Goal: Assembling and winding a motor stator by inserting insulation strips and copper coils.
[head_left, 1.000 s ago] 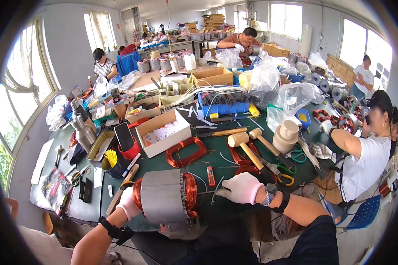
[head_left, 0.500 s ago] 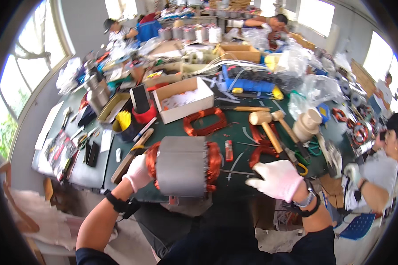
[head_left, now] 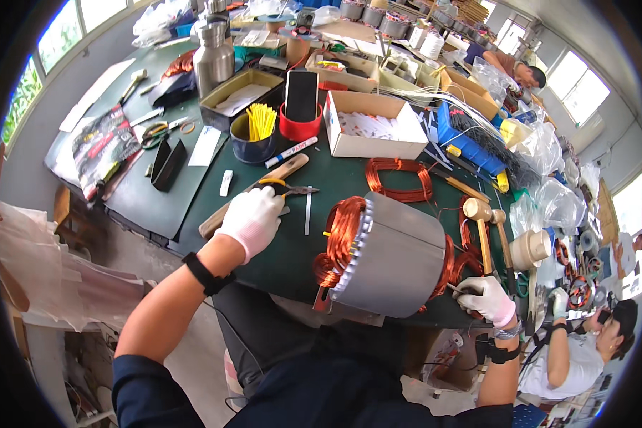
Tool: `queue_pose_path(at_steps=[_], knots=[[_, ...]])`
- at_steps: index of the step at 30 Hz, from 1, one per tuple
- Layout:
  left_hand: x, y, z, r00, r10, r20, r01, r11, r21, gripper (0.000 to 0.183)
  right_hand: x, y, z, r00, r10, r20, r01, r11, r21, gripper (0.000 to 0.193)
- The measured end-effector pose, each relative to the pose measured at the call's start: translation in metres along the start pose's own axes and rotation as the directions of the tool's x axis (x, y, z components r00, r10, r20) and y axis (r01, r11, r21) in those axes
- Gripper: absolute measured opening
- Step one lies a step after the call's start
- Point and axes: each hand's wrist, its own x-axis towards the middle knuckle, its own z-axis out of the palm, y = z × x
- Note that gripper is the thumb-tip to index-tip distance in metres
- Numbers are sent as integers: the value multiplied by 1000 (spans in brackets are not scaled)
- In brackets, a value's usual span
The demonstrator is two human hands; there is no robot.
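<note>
A grey stator core [head_left: 392,257] with copper windings at both ends lies on its side at the table's front edge. Left of it, my left hand [head_left: 253,221], in a white glove, is closed on a pair of pliers [head_left: 287,187] with black-and-yellow handles; their jaws point right. My right hand [head_left: 488,299], also gloved, is closed beside the stator's right-hand winding. A thin rod [head_left: 455,288] shows at its fingers, its far part hidden. Under my left hand a wooden-handled tool [head_left: 292,166] lies on the table, partly covered.
A copper coil [head_left: 399,178] lies behind the stator, two mallets [head_left: 478,210] to its right. Farther back are a white box [head_left: 374,128], a red holder with a phone [head_left: 299,125], and a cup of yellow sticks [head_left: 253,146]. A co-worker [head_left: 585,342] is at the right.
The view has swung left. The stator has turned, so its toothed end now faces left. My left hand has left the stator and taken the pliers; my right hand has closed on the rod.
</note>
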Motion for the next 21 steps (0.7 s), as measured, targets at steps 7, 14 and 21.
queue_pose_path(at_steps=[7, 14, 21], knots=[[-16, -2, 6, 998, 53, -20, -43, 935, 352, 9, -25, 78, -11, 958, 117, -263, -50, 967, 249, 27], [-21, -17, -2, 997, 72, -35, -80, 913, -399, 12, -4, 14, -8, 702, -188, -686, -41, 952, -303, 31], [-18, -4, -23, 931, 336, -143, -362, 800, -478, 28, 31, -109, 35, 547, -475, -689, 534, 832, -149, 35]])
